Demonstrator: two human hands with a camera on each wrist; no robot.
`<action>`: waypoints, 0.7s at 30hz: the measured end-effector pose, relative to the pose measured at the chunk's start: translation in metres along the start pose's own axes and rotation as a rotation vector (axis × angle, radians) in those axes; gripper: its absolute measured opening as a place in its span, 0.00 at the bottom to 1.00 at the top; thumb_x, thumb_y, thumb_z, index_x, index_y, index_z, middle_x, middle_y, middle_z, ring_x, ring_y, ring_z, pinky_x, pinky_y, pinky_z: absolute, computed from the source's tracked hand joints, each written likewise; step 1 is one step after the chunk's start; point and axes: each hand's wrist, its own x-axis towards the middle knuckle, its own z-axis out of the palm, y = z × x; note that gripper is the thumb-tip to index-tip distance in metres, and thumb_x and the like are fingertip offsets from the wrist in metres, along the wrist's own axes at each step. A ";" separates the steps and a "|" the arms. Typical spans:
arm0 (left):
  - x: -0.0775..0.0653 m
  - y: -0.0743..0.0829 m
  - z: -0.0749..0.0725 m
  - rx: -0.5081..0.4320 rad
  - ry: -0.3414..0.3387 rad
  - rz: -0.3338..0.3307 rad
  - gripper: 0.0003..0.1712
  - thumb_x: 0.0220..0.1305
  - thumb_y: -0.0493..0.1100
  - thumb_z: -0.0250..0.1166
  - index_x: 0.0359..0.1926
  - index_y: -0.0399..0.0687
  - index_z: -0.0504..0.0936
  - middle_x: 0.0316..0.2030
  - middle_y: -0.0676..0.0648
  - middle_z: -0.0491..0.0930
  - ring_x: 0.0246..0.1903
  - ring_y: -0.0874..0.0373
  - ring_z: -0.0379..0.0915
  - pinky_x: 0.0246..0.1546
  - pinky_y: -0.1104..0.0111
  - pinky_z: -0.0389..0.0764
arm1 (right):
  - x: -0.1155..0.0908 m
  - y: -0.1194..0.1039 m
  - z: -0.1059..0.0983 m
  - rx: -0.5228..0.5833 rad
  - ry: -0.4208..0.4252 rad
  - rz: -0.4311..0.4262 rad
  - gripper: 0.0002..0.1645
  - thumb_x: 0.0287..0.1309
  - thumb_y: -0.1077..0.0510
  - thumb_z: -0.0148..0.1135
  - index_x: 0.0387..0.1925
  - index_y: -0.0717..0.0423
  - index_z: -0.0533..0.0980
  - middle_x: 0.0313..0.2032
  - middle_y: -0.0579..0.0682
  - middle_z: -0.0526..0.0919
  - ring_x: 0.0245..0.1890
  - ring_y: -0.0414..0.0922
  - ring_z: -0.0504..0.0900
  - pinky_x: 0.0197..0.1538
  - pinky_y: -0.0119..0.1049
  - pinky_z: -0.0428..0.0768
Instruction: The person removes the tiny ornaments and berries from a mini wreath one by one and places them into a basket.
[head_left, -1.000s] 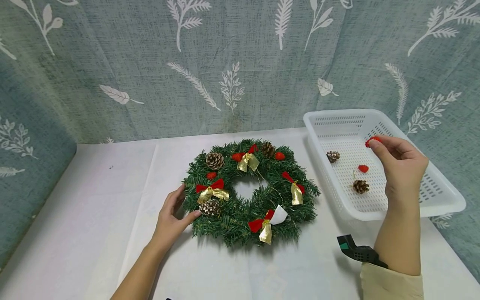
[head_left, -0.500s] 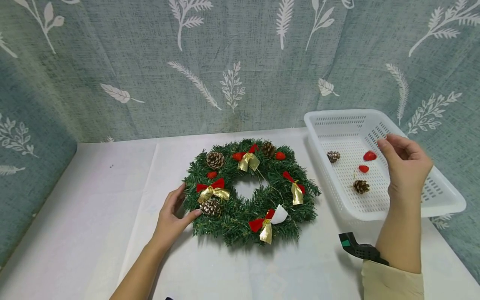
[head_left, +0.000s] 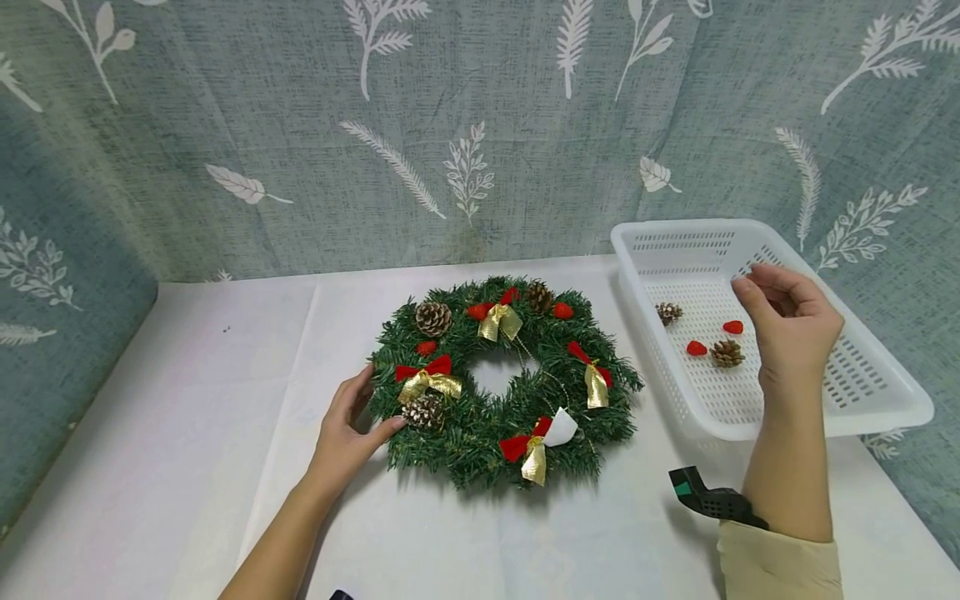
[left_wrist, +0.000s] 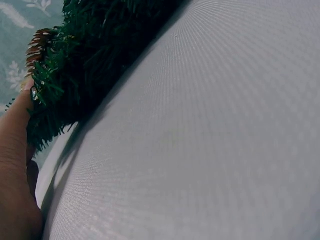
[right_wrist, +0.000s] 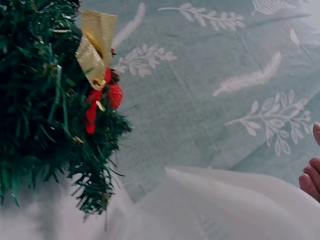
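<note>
In the head view, my left hand [head_left: 347, 425] holds the left side of a green Christmas wreath [head_left: 468, 446], thumb on top beside a frosted pine cone [head_left: 424, 412]. The left wrist view shows that thumb [left_wrist: 17, 117] against the greenery. Bows, pine cones and red berries decorate the wreath. My right hand [head_left: 798, 321] is over the white plastic basket [head_left: 888, 379], fingers loosely curled, with nothing visible between thumb and forefinger. Below it in the basket lie two red berries, one nearer the hand [head_left: 733, 327] and one further left [head_left: 697, 348], beside a brown pine cone [head_left: 727, 353].
Another pine cone [head_left: 669, 313] sits by the basket's left wall. A white cloth covers the table [head_left: 187, 433], and a patterned grey-green curtain [head_left: 300, 167] hangs behind. A black strap [head_left: 716, 500] is on the right wrist.
The right hand released a red berry, which dropped into the basket; the berries and brown pine cone there have shifted. The right hand moved slightly left. The left hand stays on the wreath.
</note>
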 end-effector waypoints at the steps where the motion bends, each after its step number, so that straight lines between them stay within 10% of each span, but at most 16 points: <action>1: 0.000 0.000 0.000 -0.002 -0.002 -0.001 0.49 0.52 0.34 0.71 0.72 0.46 0.56 0.61 0.41 0.64 0.62 0.45 0.59 0.59 0.88 0.57 | -0.001 0.001 0.001 -0.002 -0.011 0.001 0.15 0.44 0.68 0.73 0.38 0.65 0.83 0.32 0.48 0.84 0.31 0.40 0.79 0.35 0.21 0.79; 21: 0.000 -0.002 0.000 0.002 0.001 0.010 0.48 0.53 0.34 0.70 0.72 0.47 0.55 0.60 0.41 0.64 0.63 0.45 0.58 0.59 0.88 0.57 | -0.022 0.000 0.033 -0.007 -0.229 -0.143 0.14 0.47 0.73 0.67 0.39 0.62 0.83 0.35 0.46 0.85 0.33 0.39 0.80 0.38 0.24 0.76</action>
